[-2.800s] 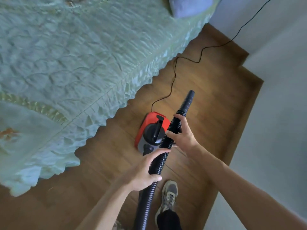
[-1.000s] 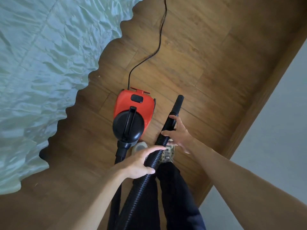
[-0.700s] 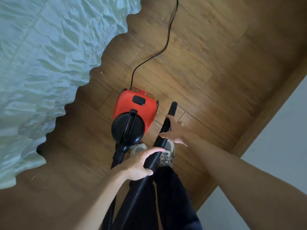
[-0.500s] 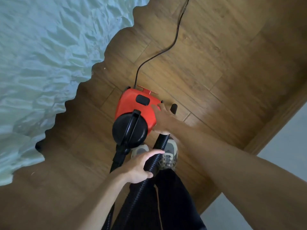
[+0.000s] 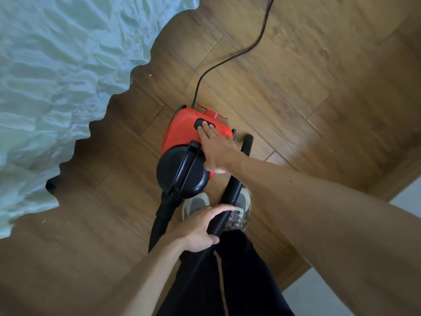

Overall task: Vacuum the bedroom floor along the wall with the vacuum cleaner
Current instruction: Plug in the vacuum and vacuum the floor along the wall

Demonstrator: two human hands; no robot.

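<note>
A red and black canister vacuum cleaner (image 5: 182, 142) sits on the brown wooden plank floor (image 5: 284, 92) at the centre of the frame, between the ruffled pale green bedspread (image 5: 57, 71) at the upper left and the wooden skirting board (image 5: 396, 172) with the pale wall at the right edge. Its thin black power cord (image 5: 230, 58) runs from its far end toward the top of the frame. The right hand (image 5: 215, 147) lies flat and spread on the red housing, fingertips (image 5: 206, 126) touching the oval black button (image 5: 200, 123); its grip is apart, clamped on nothing. The left hand (image 5: 200, 229), lower centre, has its grip wrapped around the black ribbed vacuum hose (image 5: 232, 197), which slants up to a smooth black nozzle end (image 5: 247, 142) just right of the canister. 2 grey sneakers (image 5: 196, 204) and black trousers (image 5: 239, 281) show below.
</note>
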